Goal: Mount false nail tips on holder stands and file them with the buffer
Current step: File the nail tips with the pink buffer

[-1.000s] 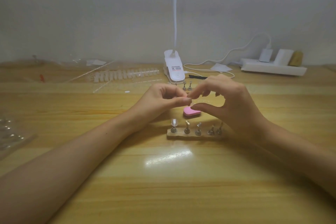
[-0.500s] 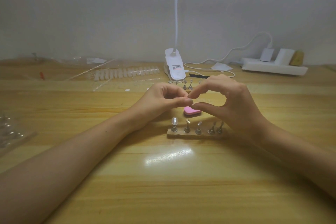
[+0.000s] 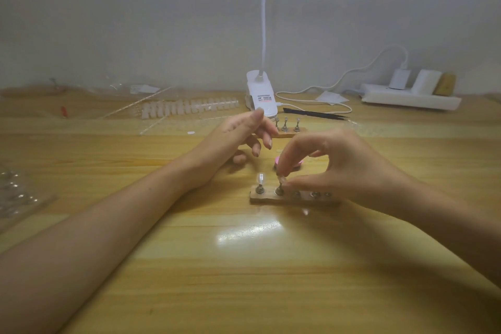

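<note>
So the right hand's fingers (image 3: 282, 169) are doing the fiddly bit: index tip and thumb are pinched on a small clear nail tip (image 3: 281, 179), holding it right on top of the second stand (image 3: 279, 190) in the near holder strip (image 3: 267, 199). The rest of the right hand (image 3: 344, 168) arches over the other stands on that strip, so I can only make out their metal bases poking out under the palm. One slot to the left, the first stand (image 3: 260, 189) already carries a mounted tip (image 3: 260, 178), upright and catching the light. The pink buffer (image 3: 290, 165) lies on the bench just behind the strip, half hidden by the pinching fingers, and nobody's touching it. The left hand (image 3: 235, 138) hovers off to the left and a bit further back, fingers loosely curled and holding nothing, forearm reaching in across the bench (image 3: 244, 266). Just behind it there's a second holder strip (image 3: 288, 135) with three stands showing, and past that the white clip lamp (image 3: 261, 97) with its neck going up out of view. Black tweezers (image 3: 315, 114) lie to the right of the lamp and a row of spare tips (image 3: 189, 106) to its left. There's a white power strip (image 3: 409, 99) by the wall at far right and a clear plastic tray (image 3: 19, 195) at the left edge.
</note>
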